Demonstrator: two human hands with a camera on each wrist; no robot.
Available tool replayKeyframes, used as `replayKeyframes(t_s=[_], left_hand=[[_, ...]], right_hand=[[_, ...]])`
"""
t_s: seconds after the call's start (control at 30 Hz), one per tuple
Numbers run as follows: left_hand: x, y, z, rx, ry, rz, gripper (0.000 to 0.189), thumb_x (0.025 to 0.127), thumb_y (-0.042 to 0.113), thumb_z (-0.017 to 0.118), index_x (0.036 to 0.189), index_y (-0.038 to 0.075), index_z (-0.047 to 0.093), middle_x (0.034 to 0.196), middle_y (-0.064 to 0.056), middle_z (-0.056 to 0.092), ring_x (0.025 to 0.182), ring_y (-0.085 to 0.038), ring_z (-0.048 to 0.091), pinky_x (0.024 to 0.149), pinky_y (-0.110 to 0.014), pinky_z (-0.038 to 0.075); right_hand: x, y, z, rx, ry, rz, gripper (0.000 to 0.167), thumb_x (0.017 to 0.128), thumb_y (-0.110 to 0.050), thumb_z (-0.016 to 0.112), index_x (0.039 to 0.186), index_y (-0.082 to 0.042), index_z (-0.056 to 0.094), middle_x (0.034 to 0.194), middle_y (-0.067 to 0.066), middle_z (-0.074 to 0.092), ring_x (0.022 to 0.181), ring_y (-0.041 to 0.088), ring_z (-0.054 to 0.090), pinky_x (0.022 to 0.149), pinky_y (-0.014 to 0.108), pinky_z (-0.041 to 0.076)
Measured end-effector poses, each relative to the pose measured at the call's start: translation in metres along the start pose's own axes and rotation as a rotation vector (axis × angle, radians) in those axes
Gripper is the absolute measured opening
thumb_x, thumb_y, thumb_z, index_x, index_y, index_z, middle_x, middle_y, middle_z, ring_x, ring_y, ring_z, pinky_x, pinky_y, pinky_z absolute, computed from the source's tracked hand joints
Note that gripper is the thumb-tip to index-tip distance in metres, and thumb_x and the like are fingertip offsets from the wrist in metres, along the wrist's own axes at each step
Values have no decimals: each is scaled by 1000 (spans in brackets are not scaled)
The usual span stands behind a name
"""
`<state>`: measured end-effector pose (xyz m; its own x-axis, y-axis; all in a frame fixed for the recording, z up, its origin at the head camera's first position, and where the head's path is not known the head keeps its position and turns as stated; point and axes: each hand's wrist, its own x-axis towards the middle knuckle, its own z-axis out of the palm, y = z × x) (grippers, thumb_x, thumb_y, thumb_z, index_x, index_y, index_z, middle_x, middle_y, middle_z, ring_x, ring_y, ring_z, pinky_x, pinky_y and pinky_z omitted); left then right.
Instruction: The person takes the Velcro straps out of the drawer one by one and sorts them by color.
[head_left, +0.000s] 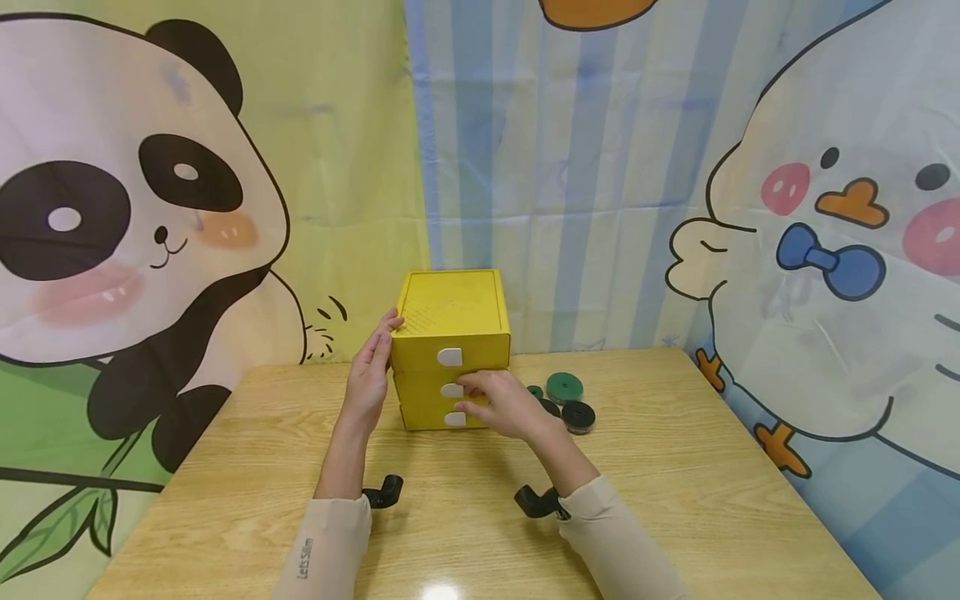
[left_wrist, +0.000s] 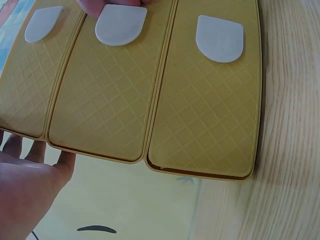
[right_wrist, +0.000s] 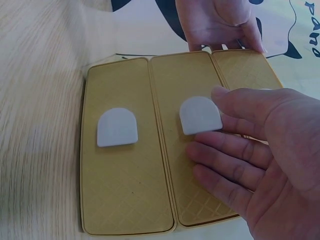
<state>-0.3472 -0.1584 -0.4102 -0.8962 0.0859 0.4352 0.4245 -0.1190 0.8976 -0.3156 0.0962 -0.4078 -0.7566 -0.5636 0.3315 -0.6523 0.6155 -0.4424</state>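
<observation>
A yellow box (head_left: 452, 304) with several drawers stacked in its front stands on the table. Each drawer front carries a white rounded handle (right_wrist: 117, 127). Against the box's left side lies my left hand (head_left: 369, 371), fingers straight, with the fingertips up near the top edge; in the left wrist view part of this hand (left_wrist: 32, 187) is behind the box. At the middle drawer, my right hand (head_left: 504, 402) has its thumb and fingertips around the edges of the middle handle (right_wrist: 200, 116). All the drawer fronts sit about flush.
Right of the box lie a green roll (head_left: 565, 387), a black roll (head_left: 578, 416) and others partly hidden by my right hand. The wooden table (head_left: 675, 500) ends at a cartoon-printed curtain (head_left: 570, 208) behind. Black pieces (head_left: 386, 492) show at both wrists.
</observation>
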Motion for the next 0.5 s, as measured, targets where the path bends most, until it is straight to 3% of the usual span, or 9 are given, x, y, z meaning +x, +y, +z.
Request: replayKeyframes(t_s=[0.5], left_hand=[[1,0,-1,-16,-9,10,53,112,45,41,151,11,52,171,10,30,161,-11,17,133,-46,12]], right_hand=[[-1,0,-3,46,-24,20,40,100,-28,73,132,-4,69,119,12,76,107,25,74,93,40,61]])
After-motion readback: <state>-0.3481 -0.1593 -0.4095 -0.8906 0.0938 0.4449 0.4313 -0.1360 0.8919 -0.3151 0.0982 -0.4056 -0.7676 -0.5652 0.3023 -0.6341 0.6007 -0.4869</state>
